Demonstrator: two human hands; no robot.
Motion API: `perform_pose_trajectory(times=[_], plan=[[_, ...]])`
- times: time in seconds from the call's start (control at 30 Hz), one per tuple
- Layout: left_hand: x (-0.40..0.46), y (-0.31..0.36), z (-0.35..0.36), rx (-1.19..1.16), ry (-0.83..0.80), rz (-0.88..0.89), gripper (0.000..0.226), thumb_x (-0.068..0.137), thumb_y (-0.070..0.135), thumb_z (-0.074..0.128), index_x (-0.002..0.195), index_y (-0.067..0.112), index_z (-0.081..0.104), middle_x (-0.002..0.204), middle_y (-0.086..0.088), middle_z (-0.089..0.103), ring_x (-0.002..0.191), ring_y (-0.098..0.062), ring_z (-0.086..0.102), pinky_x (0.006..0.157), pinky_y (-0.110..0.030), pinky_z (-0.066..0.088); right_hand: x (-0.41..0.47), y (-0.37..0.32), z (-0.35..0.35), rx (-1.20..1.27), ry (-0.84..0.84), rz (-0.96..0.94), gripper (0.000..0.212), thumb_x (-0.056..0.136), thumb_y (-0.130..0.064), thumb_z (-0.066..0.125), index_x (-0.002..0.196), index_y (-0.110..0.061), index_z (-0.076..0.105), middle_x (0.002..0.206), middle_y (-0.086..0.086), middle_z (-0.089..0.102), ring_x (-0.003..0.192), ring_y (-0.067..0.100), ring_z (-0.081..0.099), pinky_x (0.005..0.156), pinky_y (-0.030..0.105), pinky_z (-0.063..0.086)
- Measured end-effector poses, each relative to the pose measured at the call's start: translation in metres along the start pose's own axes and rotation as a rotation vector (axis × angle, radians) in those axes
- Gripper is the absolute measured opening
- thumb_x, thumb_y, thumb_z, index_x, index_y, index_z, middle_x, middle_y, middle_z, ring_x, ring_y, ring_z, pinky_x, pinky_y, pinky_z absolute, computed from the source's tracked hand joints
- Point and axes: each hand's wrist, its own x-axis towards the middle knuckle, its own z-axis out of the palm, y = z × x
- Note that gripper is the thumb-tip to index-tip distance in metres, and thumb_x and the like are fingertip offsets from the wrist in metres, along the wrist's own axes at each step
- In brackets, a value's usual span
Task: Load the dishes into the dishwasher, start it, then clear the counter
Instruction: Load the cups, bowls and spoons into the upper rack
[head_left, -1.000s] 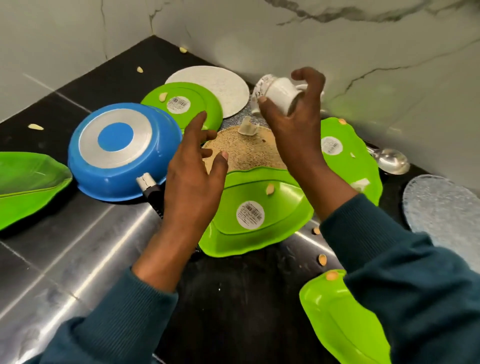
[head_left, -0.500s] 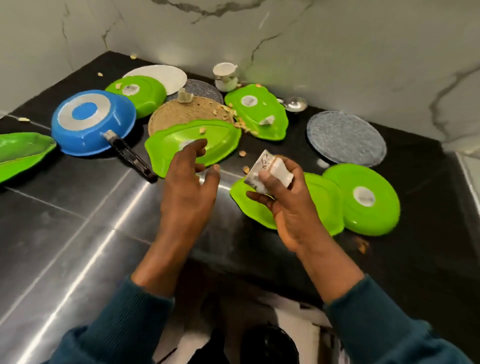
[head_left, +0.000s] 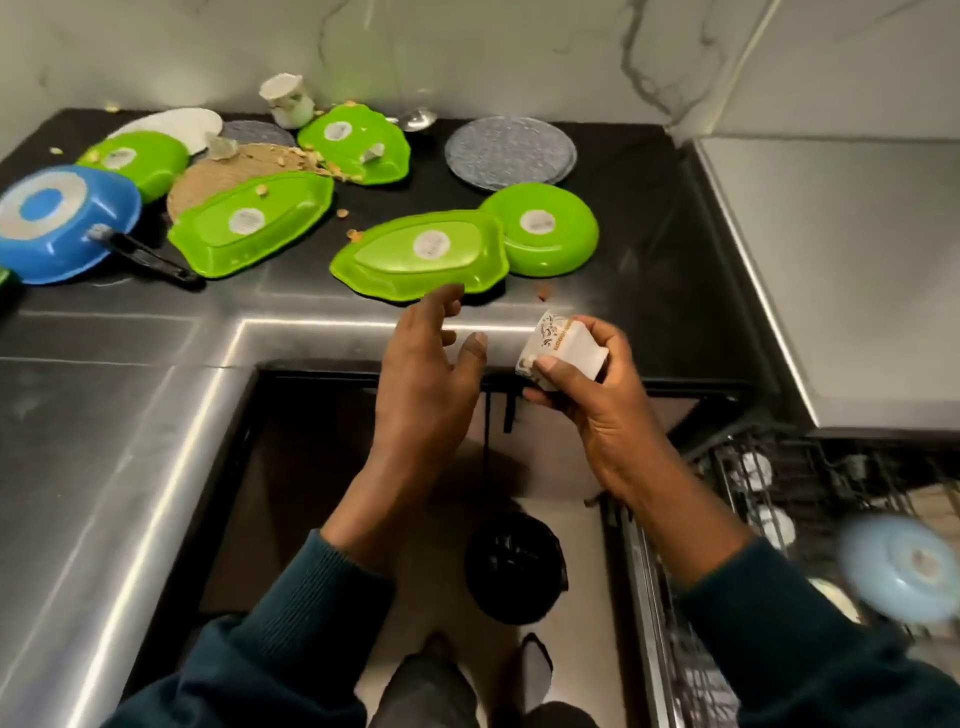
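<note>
Right hand (head_left: 597, 395) carried cup (head_left: 563, 351) off counter (head_left: 649, 249) — five green dishes, one cup behind

1. The right hand (head_left: 597, 395), gripping a small patterned white cup (head_left: 563, 351), has carried it from above the dishes at the wall to beyond the counter edge (head_left: 332, 332).
2. The empty left hand (head_left: 426, 374) has drawn back alongside.

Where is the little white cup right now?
The right hand holds the white cup off the counter's front edge, beside the open left hand.
</note>
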Motion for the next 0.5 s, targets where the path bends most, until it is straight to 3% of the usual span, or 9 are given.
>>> perform_pose_trajectory(times=[0.23, 0.4, 0.5], plan=[[-0.05, 0.026, 0.043, -0.094, -0.227, 0.106, 0.043, 0.087, 0.022, 0.06, 0.129, 0.019, 0.052, 0.121, -0.001, 0.057, 0.096, -0.017, 0.061, 0.086, -0.038, 0.053, -0.077, 0.018, -0.06, -0.006, 0.222, -0.044, 0.057, 0.077, -0.011, 0.077, 0.125, -0.019, 0.049, 0.125, 0.013, 0.059, 0.112, 0.032, 0.061, 0.075, 0.037, 0.056], [-0.097, 0.04, 0.061, -0.048, -0.384, 0.167, 0.043, 0.092, 0.022, 0.058, 0.134, 0.02, 0.048, 0.129, 0.004, 0.052, 0.109, -0.008, 0.054, 0.09, -0.021, 0.045, -0.139, 0.027, -0.085, -0.009, 0.371, -0.054, 0.055, 0.081, -0.003, 0.073, 0.128, -0.015, 0.047, 0.125, 0.017, 0.059, 0.105, 0.03, 0.063, 0.071, 0.032, 0.055], [-0.122, 0.044, 0.072, -0.034, -0.497, 0.195, 0.042, 0.094, 0.027, 0.056, 0.135, 0.022, 0.046, 0.131, 0.006, 0.05, 0.109, -0.007, 0.054, 0.09, -0.023, 0.046, -0.175, 0.032, -0.1, 0.005, 0.499, -0.085, 0.057, 0.076, -0.009, 0.076, 0.125, -0.016, 0.048, 0.123, 0.015, 0.06, 0.107, 0.029, 0.063, 0.074, 0.038, 0.056]])
